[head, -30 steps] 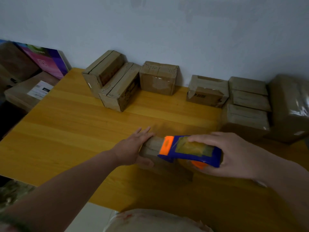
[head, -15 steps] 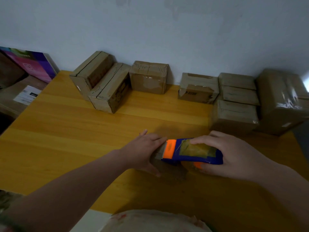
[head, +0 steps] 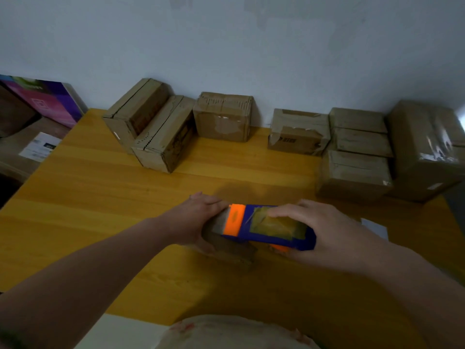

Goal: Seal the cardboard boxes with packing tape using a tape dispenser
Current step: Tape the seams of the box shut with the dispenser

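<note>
Plastic fills the right hand (head: 327, 230): its fingers curl over the top of the tape dispenser (head: 271, 227) and the thumb tucks under the near side, so the hand grips it whole. The dispenser is a blocky blue shell with a bright orange band across its left end, an orange part showing underneath, and a glossy, yellowish roll of tape visible through its open top. It lies across the small box (head: 226, 250), a low block of dull brown cardboard, which sits on the table directly below the dispenser. The box is dim and blurred, so its flaps and seam cannot be made out.

Left of the dispenser, the left hand (head: 193, 220) clasps the box's end, fingers laid over the top edge and thumb against the near face.

Under all of this spreads the table (head: 100, 210), smooth yellow wood with long straight grain. Just right of the dispenser a white paper (head: 375, 226) lies flat. Behind the dispenser and to its left stand two long boxes (head: 151, 129), side by side on edge, their corrugated edges rough. Straight behind it, against the pale wall (head: 226, 46), is a squarish box (head: 224, 119) with scuffed tape. Behind and to the right come a taped box (head: 297, 132) with torn, shiny strips, then a stack of boxes (head: 357, 147), then a large box (head: 425, 152) wrapped in crinkled clear tape. Far to the left, off the table, leans a purple and pink carton (head: 45, 102).
</note>
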`<action>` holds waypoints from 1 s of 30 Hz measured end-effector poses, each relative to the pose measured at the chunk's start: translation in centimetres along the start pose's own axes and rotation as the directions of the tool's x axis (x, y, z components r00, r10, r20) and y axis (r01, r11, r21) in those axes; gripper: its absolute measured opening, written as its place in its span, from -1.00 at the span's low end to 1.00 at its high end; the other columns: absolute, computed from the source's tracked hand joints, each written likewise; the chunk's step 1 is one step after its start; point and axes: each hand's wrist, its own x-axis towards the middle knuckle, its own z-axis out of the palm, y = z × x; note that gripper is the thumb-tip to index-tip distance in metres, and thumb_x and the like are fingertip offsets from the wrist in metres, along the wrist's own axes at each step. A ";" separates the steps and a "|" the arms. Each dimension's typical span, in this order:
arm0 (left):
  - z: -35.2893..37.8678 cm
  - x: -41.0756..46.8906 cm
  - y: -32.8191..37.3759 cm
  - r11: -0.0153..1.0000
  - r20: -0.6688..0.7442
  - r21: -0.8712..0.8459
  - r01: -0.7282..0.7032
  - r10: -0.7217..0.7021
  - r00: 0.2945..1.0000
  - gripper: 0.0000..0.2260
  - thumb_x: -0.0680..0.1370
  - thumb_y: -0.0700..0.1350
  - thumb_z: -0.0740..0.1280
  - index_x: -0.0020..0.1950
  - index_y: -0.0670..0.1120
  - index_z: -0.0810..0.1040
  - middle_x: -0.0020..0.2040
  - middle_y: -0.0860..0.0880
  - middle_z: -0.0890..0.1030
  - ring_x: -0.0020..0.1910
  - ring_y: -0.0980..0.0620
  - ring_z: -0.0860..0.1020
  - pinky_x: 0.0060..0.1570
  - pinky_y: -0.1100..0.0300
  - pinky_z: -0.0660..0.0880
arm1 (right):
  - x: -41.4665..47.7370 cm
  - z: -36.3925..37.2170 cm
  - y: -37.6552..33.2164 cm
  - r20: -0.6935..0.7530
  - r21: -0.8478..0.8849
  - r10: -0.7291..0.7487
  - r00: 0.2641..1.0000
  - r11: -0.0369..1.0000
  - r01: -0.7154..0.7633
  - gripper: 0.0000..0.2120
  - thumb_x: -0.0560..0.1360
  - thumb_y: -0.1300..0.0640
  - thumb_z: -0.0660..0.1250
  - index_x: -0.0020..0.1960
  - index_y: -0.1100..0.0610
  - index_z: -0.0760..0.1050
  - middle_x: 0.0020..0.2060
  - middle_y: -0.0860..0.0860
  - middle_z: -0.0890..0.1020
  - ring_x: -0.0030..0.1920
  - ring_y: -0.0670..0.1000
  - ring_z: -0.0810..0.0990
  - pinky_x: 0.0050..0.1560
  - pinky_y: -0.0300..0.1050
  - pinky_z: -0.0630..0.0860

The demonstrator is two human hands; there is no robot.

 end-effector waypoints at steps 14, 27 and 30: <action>0.1 0.6 -0.6 0.990 0.033 0.137 0.034 -0.039 0.999 -0.02 0.34 0.33 0.40 0.56 0.12 -0.11 0.48 0.06 0.14 0.47 0.01 0.11 0.45 -0.10 -0.22 | -5.2 0.4 4.9 -0.136 0.155 0.196 0.971 0.972 -0.175 -0.43 0.30 -0.04 0.57 0.11 -0.45 0.35 0.00 -0.25 0.47 -0.09 -0.17 0.52 -0.17 -0.20 0.52; -0.8 1.0 2.9 0.997 0.104 0.039 0.069 -0.073 0.992 -0.26 0.48 0.37 0.15 0.55 0.19 -0.10 0.57 0.11 -0.16 0.54 0.03 -0.17 0.42 -0.19 -0.26 | -5.6 -2.5 2.5 -0.279 0.373 0.245 0.929 0.919 -0.130 -0.43 0.27 0.12 0.59 0.12 -0.34 0.48 -0.09 -0.10 0.55 -0.17 -0.12 0.54 -0.23 -0.21 0.47; -1.5 1.7 3.8 0.998 0.087 0.029 0.054 -0.057 0.995 -0.40 0.58 0.24 0.14 0.55 0.17 0.00 0.57 0.10 -0.13 0.54 0.05 -0.12 0.46 -0.12 -0.14 | -5.9 -3.3 1.6 -0.308 0.447 0.245 0.919 0.890 -0.087 -0.42 0.25 0.15 0.61 0.09 -0.36 0.52 -0.03 -0.15 0.58 -0.10 -0.14 0.57 -0.17 -0.16 0.55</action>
